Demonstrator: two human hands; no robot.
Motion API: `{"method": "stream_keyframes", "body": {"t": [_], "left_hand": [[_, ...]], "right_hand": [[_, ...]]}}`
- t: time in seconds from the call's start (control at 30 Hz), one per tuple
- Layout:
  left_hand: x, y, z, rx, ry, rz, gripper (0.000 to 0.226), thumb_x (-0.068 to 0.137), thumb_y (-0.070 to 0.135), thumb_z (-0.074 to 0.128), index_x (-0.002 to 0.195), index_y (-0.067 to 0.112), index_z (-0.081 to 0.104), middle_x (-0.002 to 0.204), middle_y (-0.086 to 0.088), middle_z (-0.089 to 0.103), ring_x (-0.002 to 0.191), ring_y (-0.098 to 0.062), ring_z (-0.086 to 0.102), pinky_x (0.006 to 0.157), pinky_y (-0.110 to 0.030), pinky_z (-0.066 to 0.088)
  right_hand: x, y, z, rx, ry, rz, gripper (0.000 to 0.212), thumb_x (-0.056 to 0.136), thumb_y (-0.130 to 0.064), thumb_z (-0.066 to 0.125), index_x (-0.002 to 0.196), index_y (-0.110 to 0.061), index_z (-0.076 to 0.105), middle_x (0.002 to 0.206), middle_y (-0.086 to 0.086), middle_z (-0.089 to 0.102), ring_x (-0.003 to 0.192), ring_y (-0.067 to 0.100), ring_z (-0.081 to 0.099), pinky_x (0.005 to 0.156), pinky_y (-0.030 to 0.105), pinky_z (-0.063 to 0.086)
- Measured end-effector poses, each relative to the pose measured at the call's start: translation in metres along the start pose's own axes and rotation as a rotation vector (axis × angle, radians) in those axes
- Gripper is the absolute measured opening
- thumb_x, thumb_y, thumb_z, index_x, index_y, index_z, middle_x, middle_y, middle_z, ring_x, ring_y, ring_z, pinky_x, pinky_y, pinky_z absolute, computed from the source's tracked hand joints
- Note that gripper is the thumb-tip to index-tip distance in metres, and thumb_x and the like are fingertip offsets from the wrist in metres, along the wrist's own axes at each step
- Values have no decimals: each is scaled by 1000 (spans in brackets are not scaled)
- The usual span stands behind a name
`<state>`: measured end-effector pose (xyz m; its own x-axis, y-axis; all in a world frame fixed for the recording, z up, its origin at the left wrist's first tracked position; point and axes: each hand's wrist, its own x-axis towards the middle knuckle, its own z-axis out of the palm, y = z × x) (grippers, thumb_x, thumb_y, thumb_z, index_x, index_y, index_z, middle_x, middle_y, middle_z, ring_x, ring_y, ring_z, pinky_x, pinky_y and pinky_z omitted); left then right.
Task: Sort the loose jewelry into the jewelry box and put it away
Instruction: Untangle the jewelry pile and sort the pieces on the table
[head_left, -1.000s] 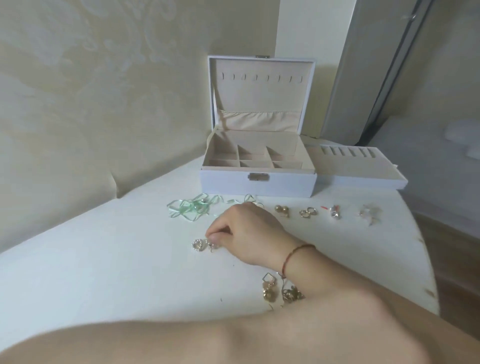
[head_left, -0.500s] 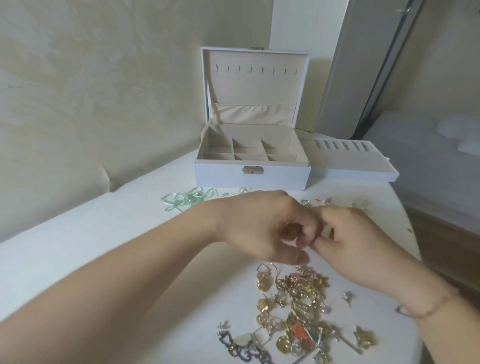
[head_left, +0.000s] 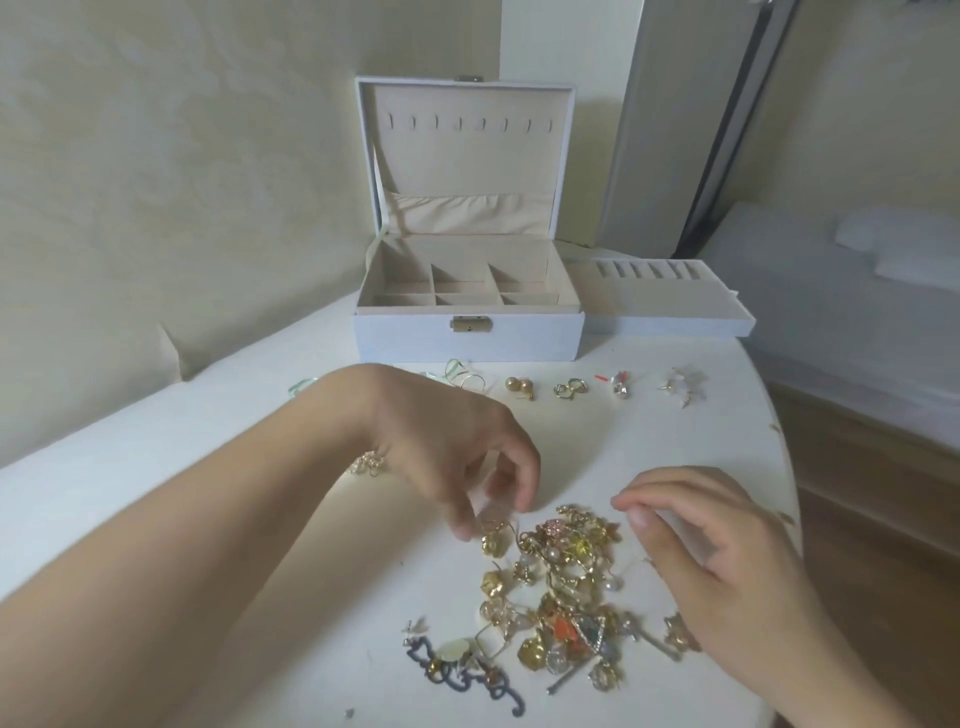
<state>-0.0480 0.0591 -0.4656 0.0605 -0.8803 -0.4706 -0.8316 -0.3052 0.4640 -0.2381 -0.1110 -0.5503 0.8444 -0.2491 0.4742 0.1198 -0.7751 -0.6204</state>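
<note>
Jewelry pile lower centre of frame, jewelry box open above it. Left hand pinching a gold earring at pile's edge; right hand loosely curled, holding nothing visible. Pieces look light, small, snag-prone: lift singly by hook.

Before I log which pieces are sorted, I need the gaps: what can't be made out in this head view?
- Left hand: fingertips motion-blurred at the jewelry pile; grip on a piece unclear.
- Pile: pieces overlap; a count is impossible.
- Green ribbon: mostly behind the left forearm.
- Gold piece: partly behind the left wrist.
- Jewelry box: front compartments' floors hidden by its front wall.
- Right hand: forearm cut by the frame's edge.
</note>
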Motion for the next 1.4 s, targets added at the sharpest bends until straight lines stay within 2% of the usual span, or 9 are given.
{"method": "stream_keyframes", "body": {"t": [0.17,0.37,0.57,0.7,0.8,1.13,1.17,1.3,1.4], "left_hand": [[6,4,7,43,8,41,30,68,18,84,91,24,65,92,-7,58,70,-27,48,62,-29,42],[10,6,12,25,21,65,19,73,23,83,89,23,72,87,0,56,63,-6,43,61,-20,39],[11,1,10,-31,84,114,13,77,15,78,88,20,71,84,5,65,72,-27,53,67,-36,48],[6,-8,3,-122,239,102,14,79,18,78,89,22,70,81,12,63,72,-15,54,66,-20,42],[3,-27,-3,-29,373,-20,12,79,27,76,87,32,69,84,14,62,73,-10,54,75,-38,51],[-8,-38,-5,-27,258,-120,27,67,42,76,94,42,70,89,-10,57,81,-36,55,72,-56,50],[-10,-37,-7,-30,241,-123,31,67,41,77,96,42,70,93,-9,59,86,-34,57,87,-55,54],[-19,-29,-11,-22,232,-89,29,73,24,79,96,39,68,70,6,37,70,-28,41,63,-36,38],[-20,-17,-8,12,221,-36,29,74,31,78,99,40,66,81,-9,50,76,-34,49,71,-43,47]], "right_hand": [[-4,5,-3,122,28,106,14,94,-31,57,90,-35,70,99,-18,68,102,8,62,85,18,45],[-5,1,-3,2,18,57,25,89,-43,47,90,-33,70,99,-21,65,102,5,61,84,10,42],[-5,-1,-3,-2,31,52,27,89,-43,45,89,-32,70,98,-23,65,100,3,60,82,10,42],[-5,0,-3,4,37,47,26,89,-44,46,88,-34,69,97,-22,66,99,3,60,82,10,42],[-5,0,-3,12,39,38,25,89,-45,46,88,-34,69,95,-22,66,99,3,60,83,10,43],[1,-12,-9,128,8,164,11,85,-45,61,83,-40,70,92,-24,69,96,-4,60,79,0,36],[4,-15,-11,180,1,185,4,87,-43,65,86,-42,69,89,-25,69,94,-5,60,77,-1,36],[10,-21,-19,91,-137,94,24,86,-18,69,92,-42,67,94,-24,69,93,0,60,77,6,39],[5,-24,-26,33,-187,13,24,80,-17,65,87,-39,69,98,-19,68,97,4,61,78,10,40]]}}
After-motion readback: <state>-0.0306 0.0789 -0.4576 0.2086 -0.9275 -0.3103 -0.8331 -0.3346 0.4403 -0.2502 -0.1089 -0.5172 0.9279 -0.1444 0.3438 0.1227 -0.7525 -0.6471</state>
